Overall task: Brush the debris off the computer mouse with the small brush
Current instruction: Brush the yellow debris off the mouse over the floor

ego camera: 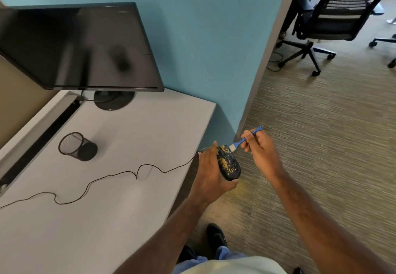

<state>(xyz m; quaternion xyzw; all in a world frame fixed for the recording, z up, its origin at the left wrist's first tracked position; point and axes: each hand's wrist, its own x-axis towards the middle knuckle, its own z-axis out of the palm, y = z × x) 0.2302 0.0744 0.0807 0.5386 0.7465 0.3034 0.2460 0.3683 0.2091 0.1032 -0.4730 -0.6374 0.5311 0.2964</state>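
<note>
Left hand [211,173] wrapped round speckled mouse [228,164], right hand [260,151] pinching brush [246,138] — cord [120,174] across desk [120,205], mesh cup [77,146] beyond.

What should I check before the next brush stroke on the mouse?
1. Left hand grip on mouse: ok.
2. Right hand grip on small brush: ok.
3. Bristles at the mouse's far end: ok; actual contact: cannot tell.
4. Yellow debris on mouse: not ok.
5. Mouse held past the desk edge, over carpet: ok.
6. Cable slack: ok.
</note>
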